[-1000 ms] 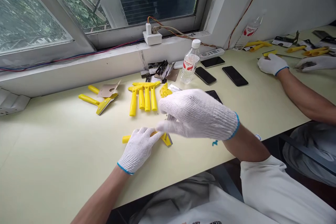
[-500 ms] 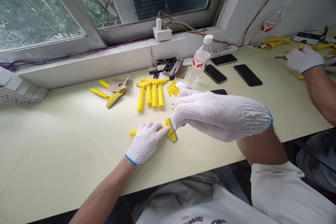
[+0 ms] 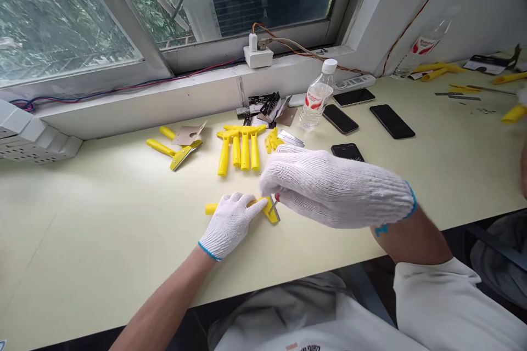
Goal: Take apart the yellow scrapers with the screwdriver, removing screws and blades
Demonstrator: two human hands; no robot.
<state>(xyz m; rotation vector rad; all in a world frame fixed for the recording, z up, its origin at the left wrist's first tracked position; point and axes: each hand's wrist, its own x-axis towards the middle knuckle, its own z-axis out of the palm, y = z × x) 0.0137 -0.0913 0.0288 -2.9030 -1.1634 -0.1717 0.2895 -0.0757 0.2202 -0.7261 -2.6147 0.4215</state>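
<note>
My left hand (image 3: 230, 225), in a white knitted glove, is closed round the handle of a yellow scraper (image 3: 272, 216) and holds it flat on the table. The scraper's head with its metal blade points right. Over that head, my gloved right hand (image 3: 329, 186) grips a screwdriver (image 3: 273, 207); only its thin shaft and a bit of red handle show. The shaft's tip meets the scraper head at a screw. Beyond my hands lie several yellow scraper handles (image 3: 245, 151) in a row, small yellow parts (image 3: 272, 141) and metal blades (image 3: 290, 138).
To the left lies a finished-looking scraper (image 3: 181, 158) beside brown card (image 3: 187, 136). Black-and-white packaging (image 3: 269, 107), a water bottle (image 3: 317, 96) and several phones (image 3: 392, 121) stand or lie farther back. At the right edge are a co-worker's arm (image 3: 523, 167) and more scraper parts (image 3: 442, 71).
My right hand has shifted slightly left and turned over the scraper head. My left hand keeps its hold. The co-worker's gloved hand has moved right, mostly out of view.
</note>
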